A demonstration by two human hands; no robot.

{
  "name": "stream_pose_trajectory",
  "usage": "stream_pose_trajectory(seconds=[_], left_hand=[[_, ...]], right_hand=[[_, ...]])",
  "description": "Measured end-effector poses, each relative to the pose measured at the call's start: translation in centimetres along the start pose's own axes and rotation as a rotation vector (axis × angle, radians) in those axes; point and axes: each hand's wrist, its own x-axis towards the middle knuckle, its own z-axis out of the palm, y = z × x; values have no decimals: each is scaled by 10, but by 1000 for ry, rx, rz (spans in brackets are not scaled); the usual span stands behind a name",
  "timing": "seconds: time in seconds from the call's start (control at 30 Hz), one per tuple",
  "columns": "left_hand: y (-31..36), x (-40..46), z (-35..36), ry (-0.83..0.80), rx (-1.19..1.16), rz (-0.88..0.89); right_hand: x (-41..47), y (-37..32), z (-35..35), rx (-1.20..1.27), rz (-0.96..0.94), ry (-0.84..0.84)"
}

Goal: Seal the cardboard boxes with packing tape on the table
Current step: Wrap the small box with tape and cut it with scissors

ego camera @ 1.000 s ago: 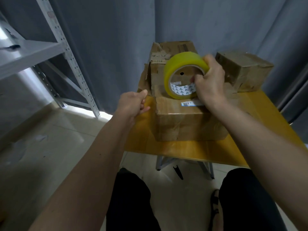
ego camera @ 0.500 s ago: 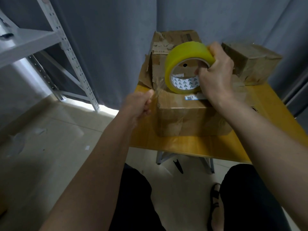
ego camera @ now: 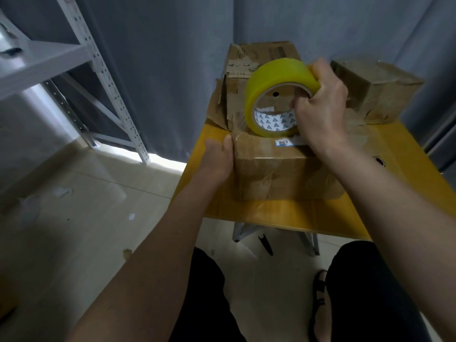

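Tape roll (ego camera: 274,95), glossy yellow around a cardboard core, stands on edge atop the creased brown box (ego camera: 283,174) at table (ego camera: 308,215) centre. Right hand (ego camera: 320,109) grasps it at three o'clock, fingers through the core. Left hand (ego camera: 219,154) pinches the clear strip against the box's nine o'clock edge.

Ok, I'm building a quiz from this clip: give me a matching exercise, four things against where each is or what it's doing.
Things:
1. tape roll
2. left hand
3. near box
4. small box

States:
A. far right on the table
B. presses the tape end at the near box's left edge
C. gripped by the right hand
D. in front, white label on top

Pairs: 1-C, 2-B, 3-D, 4-A
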Motion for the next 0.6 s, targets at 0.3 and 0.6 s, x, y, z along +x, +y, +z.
stream_pose_trajectory(seconds=[0.3, 0.6], left_hand=[[-28, -9, 17, -229, -195, -231], [3, -42, 11, -85, -287, 351]], right_hand=[[1, -2, -2, 22, 24, -29], [-1, -5, -4, 15, 21, -29]])
